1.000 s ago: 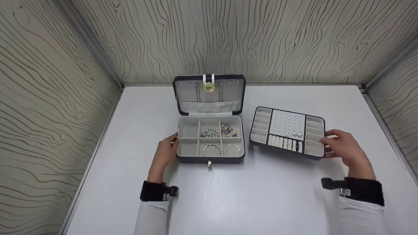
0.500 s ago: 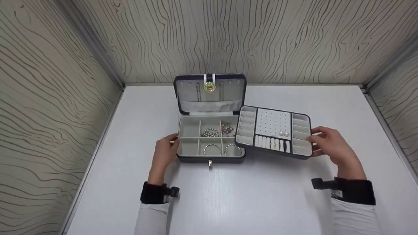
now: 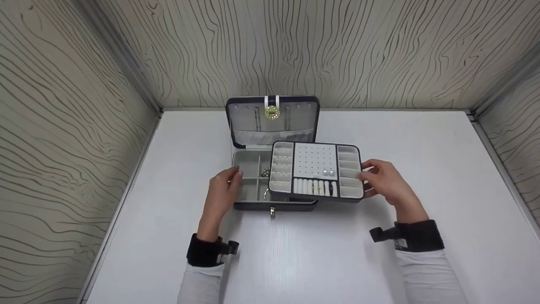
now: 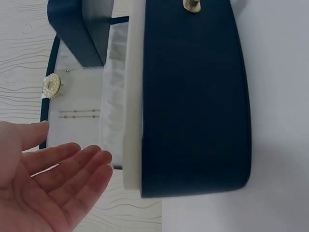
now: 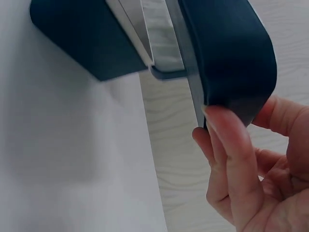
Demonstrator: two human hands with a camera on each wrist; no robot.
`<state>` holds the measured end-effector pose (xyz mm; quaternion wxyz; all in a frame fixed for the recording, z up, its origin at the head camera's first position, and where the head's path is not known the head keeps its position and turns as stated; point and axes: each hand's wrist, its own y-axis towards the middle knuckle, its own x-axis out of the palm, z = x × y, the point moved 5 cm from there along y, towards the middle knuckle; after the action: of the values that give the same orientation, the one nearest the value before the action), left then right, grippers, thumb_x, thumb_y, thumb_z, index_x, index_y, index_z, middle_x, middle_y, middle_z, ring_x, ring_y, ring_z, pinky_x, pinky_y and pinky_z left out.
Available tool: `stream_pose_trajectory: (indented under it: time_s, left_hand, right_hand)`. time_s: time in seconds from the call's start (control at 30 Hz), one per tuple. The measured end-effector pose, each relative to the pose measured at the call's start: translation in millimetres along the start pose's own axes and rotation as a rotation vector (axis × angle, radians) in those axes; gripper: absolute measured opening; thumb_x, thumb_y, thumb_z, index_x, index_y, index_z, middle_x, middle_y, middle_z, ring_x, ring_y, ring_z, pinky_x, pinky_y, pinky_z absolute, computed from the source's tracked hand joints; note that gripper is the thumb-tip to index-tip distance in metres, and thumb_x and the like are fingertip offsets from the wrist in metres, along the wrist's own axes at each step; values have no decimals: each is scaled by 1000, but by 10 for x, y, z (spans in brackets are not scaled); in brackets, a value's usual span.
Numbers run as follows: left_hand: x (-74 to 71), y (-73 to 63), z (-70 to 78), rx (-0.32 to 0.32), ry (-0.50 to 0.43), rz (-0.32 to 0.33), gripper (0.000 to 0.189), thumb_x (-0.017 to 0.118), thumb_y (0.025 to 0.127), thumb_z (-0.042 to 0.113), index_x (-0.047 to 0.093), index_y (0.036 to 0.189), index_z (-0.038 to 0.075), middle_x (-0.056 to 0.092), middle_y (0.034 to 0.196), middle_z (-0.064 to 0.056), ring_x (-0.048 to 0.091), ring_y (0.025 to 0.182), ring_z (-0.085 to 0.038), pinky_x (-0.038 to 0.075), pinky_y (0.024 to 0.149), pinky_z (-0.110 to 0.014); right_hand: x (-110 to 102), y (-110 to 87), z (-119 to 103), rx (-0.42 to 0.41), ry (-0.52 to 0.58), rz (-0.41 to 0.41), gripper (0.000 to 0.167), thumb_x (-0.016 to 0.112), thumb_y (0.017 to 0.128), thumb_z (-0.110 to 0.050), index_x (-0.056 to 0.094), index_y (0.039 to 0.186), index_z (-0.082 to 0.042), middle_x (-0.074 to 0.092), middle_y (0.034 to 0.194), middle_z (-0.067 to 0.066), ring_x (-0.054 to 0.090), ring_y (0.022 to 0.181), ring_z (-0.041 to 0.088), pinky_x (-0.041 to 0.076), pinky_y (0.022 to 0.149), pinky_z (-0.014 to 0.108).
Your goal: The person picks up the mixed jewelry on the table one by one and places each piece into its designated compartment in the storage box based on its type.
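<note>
My right hand (image 3: 389, 181) grips the right end of a dark blue jewelry tray (image 3: 314, 159), thumb above and fingers underneath in the right wrist view. Held over the right part of the jewelry box (image 3: 249, 164), the tray hides most of the box's compartments. A pair of pearl earrings (image 3: 328, 172) sits on its perforated panel, and ring rolls (image 3: 316, 187) line its front. My left hand (image 3: 223, 188) hovers at the box's left rim with relaxed fingers, holding nothing; the left wrist view shows its palm (image 4: 43, 193) turned up beside the box.
The box lid (image 3: 253, 122) stands raised at the back, with thin necklaces (image 3: 257, 119) hanging inside and a gold round clasp (image 3: 272, 112) on its strap. A bracelet (image 3: 265, 172) shows partly beside the tray. The white table (image 3: 278, 261) meets a wood-patterned wall (image 3: 287, 55) behind.
My right hand has carried the tray leftward from beside the box to over its right part. My left hand has shifted from the box's side up to its left rim.
</note>
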<state>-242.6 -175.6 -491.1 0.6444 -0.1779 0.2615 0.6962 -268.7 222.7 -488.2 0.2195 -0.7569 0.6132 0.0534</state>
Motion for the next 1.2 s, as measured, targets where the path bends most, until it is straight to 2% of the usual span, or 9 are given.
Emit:
stream_pose_trajectory:
  time_s: [0.17, 0.33, 0.47, 0.63, 0.83, 1.07, 1.2]
  left_hand:
    - [107, 9, 53, 21, -20, -56, 39, 54, 102, 22, 60, 127, -7, 68, 110, -16, 65, 95, -23, 55, 79, -38]
    - [150, 8, 30, -22, -28, -78, 36, 57, 100, 22, 63, 124, -4, 69, 98, -10, 63, 85, -19, 53, 73, -36]
    - [120, 26, -5, -71, -24, -50, 30, 63, 96, 17, 68, 116, -4, 68, 90, -8, 60, 80, -18, 52, 67, -34]
    - [42, 60, -32, -147, 17, -17, 30, 67, 89, 11, 69, 114, -5, 68, 90, -11, 62, 79, -20, 53, 65, -33]
    - [-36, 96, -68, -232, 74, 7, 28, 68, 83, 7, 71, 110, -3, 70, 92, -12, 65, 79, -22, 55, 64, -35]
    - [-55, 125, -116, -245, 103, 26, 27, 68, 84, 5, 73, 110, 0, 70, 93, -11, 65, 75, -20, 53, 58, -32]
    - [-43, 143, -154, -254, 112, 21, 27, 67, 85, 6, 73, 111, 0, 69, 93, -10, 64, 72, -19, 52, 55, -31]
  right_hand:
    - [251, 109, -69, -3, 30, -35, 37, 57, 91, -5, 49, 121, 14, 61, 92, 19, 69, 68, 24, 59, 58, 40]
    - [467, 206, -112, 2, 54, -46, 35, 57, 89, -3, 50, 119, 13, 61, 88, 19, 69, 65, 24, 59, 57, 41]
    - [599, 264, -119, 12, 71, -40, 34, 56, 89, -2, 51, 118, 13, 60, 86, 18, 68, 63, 24, 59, 56, 41]
    - [743, 311, -128, 22, 76, -43, 34, 55, 90, -3, 50, 120, 12, 60, 87, 17, 68, 65, 23, 59, 56, 40]
    - [857, 344, -176, 35, 17, -31, 36, 56, 89, -7, 53, 122, 8, 59, 91, 17, 68, 68, 23, 59, 56, 38]
    - [939, 398, -209, 24, -20, 1, 29, 57, 89, -7, 58, 115, 6, 57, 96, 17, 66, 75, 23, 59, 56, 37]
    - [964, 427, -225, 16, -54, 24, 31, 58, 88, -4, 60, 116, 9, 61, 97, 18, 65, 74, 22, 59, 56, 35]
